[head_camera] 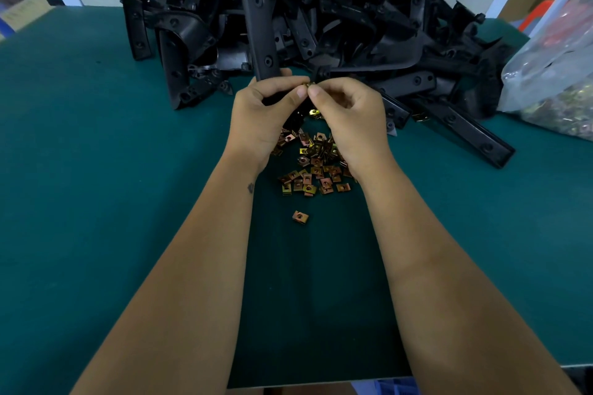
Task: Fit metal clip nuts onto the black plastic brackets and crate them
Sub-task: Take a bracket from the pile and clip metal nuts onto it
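My left hand (264, 112) grips the lower end of a long black plastic bracket (258, 22) that stands up and leans away from me. My right hand (348, 112) pinches a small brass-coloured clip nut (309, 85) against the bracket, thumb tip to thumb tip with the left. Below both hands a loose heap of clip nuts (313, 167) lies on the green table (96, 170). One stray clip nut (300, 217) sits nearer to me.
A big pile of black brackets (353, 16) fills the back of the table. A long bracket (465, 128) lies at the right. A clear plastic bag of clip nuts (558, 83) sits at the right edge. Cardboard boxes stand beyond the table.
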A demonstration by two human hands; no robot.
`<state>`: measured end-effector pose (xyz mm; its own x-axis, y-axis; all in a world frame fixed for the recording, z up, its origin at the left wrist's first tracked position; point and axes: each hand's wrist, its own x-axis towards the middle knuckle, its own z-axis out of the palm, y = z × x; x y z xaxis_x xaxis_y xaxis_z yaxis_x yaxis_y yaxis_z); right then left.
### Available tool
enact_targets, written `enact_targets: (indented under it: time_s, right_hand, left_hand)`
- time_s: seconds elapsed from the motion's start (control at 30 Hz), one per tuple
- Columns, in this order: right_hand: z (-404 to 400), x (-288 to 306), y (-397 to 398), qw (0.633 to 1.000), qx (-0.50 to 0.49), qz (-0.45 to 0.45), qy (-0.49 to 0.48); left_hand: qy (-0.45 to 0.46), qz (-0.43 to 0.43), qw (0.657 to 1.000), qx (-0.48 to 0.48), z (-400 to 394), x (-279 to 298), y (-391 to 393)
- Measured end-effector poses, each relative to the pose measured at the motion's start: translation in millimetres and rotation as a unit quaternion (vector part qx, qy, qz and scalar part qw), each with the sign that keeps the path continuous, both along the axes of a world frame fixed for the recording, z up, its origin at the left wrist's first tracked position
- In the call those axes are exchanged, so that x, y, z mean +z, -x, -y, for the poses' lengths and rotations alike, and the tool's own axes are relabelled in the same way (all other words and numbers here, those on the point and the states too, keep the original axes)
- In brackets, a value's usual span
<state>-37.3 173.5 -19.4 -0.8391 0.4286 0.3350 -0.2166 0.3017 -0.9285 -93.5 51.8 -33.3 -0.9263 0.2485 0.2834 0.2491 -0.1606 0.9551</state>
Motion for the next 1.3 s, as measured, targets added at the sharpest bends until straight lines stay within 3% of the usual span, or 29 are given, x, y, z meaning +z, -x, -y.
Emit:
enact_targets:
  time_s: [0.27,0.73,0.97,1.3]
  right_hand:
    - [3,-3,1,0.999,-0.025,-0.012,-0.024]
    - [15,-4,2,0.991,-0.024,-0.05,0.119]
    - [19,-3,-1,0.996,-0.052,-0.047,0.049]
    - [16,-2,1,0.993,0.022,-0.042,0.105]
  left_hand:
    - [0.029,-0.027,0.999,-0.002,-2,-2,1]
    - [0.049,-0.084,0.995,0.005,-8,0,-6]
    - [0.041,-0.054,0.998,-0.008,-10,1,-7]
    - [-0.021,-0.02,1.0,-0.009,-8,3,-7]
